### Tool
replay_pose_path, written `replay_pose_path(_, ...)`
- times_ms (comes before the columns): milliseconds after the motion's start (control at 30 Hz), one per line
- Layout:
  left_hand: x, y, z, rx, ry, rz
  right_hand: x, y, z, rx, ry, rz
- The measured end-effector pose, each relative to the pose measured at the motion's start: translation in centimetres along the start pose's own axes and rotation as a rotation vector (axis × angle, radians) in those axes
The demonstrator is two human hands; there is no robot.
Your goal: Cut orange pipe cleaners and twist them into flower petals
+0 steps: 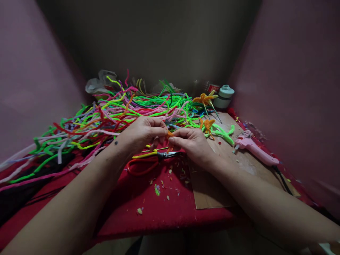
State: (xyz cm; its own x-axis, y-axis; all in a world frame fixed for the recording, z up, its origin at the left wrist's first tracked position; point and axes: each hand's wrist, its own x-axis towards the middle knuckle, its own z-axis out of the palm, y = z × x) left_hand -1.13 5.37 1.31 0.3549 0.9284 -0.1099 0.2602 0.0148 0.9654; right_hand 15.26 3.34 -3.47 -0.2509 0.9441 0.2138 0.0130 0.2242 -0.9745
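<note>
A small orange fuzzy piece [169,134] is pinched between both hands above the red cloth. My left hand [147,134] closes its fingertips on the piece's left side. From the right, my right hand [192,143] grips it between thumb and forefinger. Just below the hands lie scissors [143,166] with red and yellow handles, their blades partly open and pointing right. Orange flower shapes [207,124] rest to the right of my right hand, beside bright green fuzzy stems [224,134]. The exact shape of the held piece is mostly hidden by fingers.
Many coloured pipe cleaners [148,106] are heaped behind and left. A pink glue gun [256,150] lies on brown board [212,194] at the right. A pale jar [224,96] and orange flowers on stems [205,99] stand behind. Scraps dot the red cloth [156,221].
</note>
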Motion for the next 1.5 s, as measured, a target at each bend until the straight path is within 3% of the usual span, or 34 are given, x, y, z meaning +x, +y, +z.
replay_pose_path(167, 0.0, -0.1, -0.7, 0.004, 0.023, 0.032, 0.3, -0.3, -0.4, 0.173, -0.106, 0.171)
replay_pose_path(267, 0.1, -0.2, -0.9, 0.019, 0.036, 0.050, 0.4, -0.3, -0.4, 0.187, -0.099, 0.210)
replay_pose_path(400, 0.2, -0.5, -0.4, 0.027, 0.012, 0.065, 0.2, -0.3, -0.1, 0.198, -0.063, 0.218)
replay_pose_path(633, 0.0, -0.2, 0.9, 0.150, 0.172, 0.081, -0.3, -0.7, 0.3, 0.161, -0.007, 0.139)
replay_pose_path(867, -0.3, 0.2, 0.5, 0.184, 0.129, 0.066, 0.4, 0.2, -0.1, 0.343, -0.141, 0.203)
replay_pose_path(1100, 0.2, -0.4, 0.3, 0.159, 0.065, 0.099, 0.6, 0.6, -0.4, 0.281, -0.116, 0.177)
replay_pose_path(1300, 0.3, -0.5, 0.4, 0.313, 0.011, 0.034, 0.9, 0.9, -0.4, 0.397, 0.025, 0.230)
replay_pose_path(1500, 0.0, -0.7, 2.0, 0.551, 0.052, 0.252, 1.1, 1.1, -0.2, 0.478, 0.107, 0.296)
